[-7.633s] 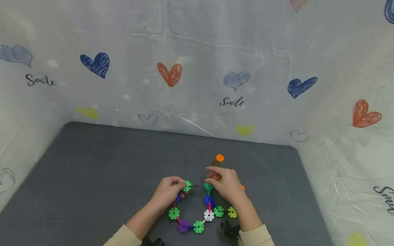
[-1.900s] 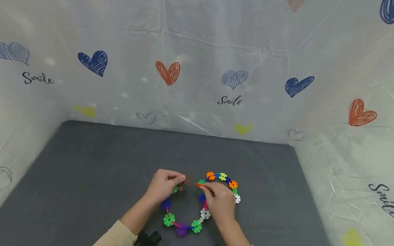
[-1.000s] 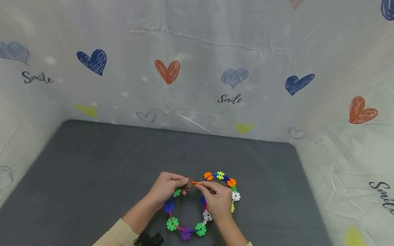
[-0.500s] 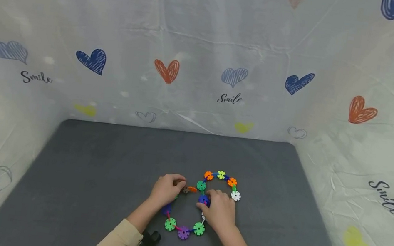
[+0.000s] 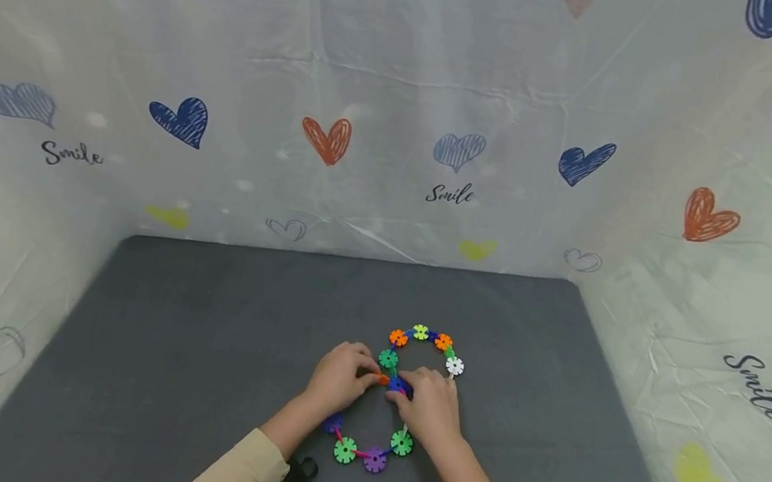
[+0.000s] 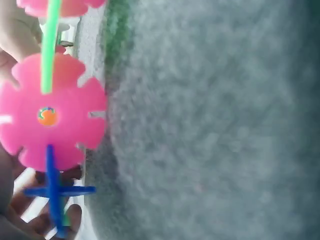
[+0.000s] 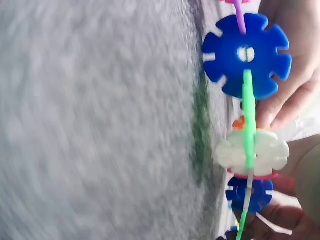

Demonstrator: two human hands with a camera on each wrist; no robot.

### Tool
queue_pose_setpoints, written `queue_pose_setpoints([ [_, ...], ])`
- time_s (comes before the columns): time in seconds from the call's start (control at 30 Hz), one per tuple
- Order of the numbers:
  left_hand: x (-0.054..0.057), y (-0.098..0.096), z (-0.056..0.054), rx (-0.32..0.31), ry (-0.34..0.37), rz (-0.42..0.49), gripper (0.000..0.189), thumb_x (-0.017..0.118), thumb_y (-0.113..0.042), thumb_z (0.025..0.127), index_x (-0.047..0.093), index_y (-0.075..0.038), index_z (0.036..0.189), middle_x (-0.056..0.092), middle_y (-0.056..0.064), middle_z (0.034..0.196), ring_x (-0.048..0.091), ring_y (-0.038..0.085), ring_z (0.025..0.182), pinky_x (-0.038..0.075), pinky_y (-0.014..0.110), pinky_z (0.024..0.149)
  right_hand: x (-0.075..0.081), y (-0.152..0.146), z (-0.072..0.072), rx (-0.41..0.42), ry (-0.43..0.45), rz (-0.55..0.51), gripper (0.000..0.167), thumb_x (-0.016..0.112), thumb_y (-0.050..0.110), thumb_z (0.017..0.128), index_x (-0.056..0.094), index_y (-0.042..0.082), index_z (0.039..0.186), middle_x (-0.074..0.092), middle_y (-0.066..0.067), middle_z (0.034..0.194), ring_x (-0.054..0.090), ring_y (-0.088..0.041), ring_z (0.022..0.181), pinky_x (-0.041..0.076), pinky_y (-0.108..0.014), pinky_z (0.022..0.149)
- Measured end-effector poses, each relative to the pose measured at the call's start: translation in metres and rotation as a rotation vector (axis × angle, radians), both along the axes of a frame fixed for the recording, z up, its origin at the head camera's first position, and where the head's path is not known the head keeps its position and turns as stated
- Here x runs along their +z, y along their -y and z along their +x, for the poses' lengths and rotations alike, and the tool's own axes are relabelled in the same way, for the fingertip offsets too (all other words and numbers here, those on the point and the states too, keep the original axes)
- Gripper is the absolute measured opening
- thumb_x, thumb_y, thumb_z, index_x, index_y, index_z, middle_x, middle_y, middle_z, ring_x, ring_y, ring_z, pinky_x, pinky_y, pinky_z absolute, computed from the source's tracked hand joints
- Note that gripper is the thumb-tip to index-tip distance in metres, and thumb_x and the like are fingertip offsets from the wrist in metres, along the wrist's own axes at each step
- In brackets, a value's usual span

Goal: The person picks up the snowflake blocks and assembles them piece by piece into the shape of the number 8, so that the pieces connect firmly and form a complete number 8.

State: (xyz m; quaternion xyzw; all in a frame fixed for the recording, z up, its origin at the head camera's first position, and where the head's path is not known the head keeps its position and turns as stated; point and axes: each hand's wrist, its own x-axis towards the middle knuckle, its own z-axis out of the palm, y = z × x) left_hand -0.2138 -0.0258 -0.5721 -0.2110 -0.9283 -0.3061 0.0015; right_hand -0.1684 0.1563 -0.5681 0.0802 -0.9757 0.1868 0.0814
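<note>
Notched plastic snowflake discs are slotted together into a chain with two loops. My left hand (image 5: 340,375) pinches the orange snowflake disc (image 5: 383,378) at the lower loop's left end, hiding the discs beside it. My right hand (image 5: 435,407) holds the blue snowflake disc (image 5: 399,385) where the loops meet. Orange and blue discs are close together; I cannot tell whether they are joined. In the left wrist view a pink disc (image 6: 30,132) hangs near the fingers, with a blue disc (image 6: 53,200) below. The right wrist view has a blue disc (image 7: 270,45) above a white disc (image 7: 227,152).
The upper loop curves behind the hands through a teal disc (image 5: 388,358), a yellow disc (image 5: 421,332) and a white disc (image 5: 455,365). Nearest me is a purple disc (image 5: 374,460). A grey table (image 5: 196,330) lies beneath, with a printed curtain (image 5: 378,190) around it.
Brown and orange discs have joined the lower loop's left end. My right hand has let go of the orange disc and taken the blue one; my left hand has moved right, up to it.
</note>
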Motion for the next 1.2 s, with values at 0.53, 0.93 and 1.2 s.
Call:
queue_pose_setpoints([
  [0.53,0.0,-0.001,0.007,0.052,-0.129,0.118,0.008,0.079,-0.021,0.088,0.083,-0.013,0.089,0.074,-0.001,0.095,0.07,0.017,0.086,0.057,0.037,0.079,0.001,-0.009,-0.005,0.111,-0.064,-0.069,0.037,0.083,0.035,0.083,0.078,0.009,0.11,0.073,-0.006,0.102,0.066,-0.026,0.098,0.049,-0.054,0.09],
  [0.93,0.001,0.001,0.008,0.052,-0.295,0.175,0.008,0.082,-0.02,0.085,0.083,-0.012,0.087,0.073,-0.002,0.091,0.066,0.015,0.082,0.057,0.038,0.084,-0.001,-0.012,-0.008,0.142,-0.213,-0.153,0.039,0.088,0.03,0.078,0.078,0.012,0.111,0.071,0.001,0.099,0.063,-0.021,0.092,0.049,-0.049,0.09],
  [1.2,0.004,-0.001,0.011,0.027,-0.3,0.187,0.005,0.081,-0.018,0.086,0.083,-0.014,0.088,0.073,-0.002,0.094,0.066,0.016,0.085,0.057,0.036,0.081,0.0,-0.012,-0.009,0.173,-0.267,-0.144,0.038,0.09,0.027,0.075,0.079,0.012,0.109,0.071,0.001,0.096,0.062,-0.02,0.088,0.049,-0.047,0.085],
])
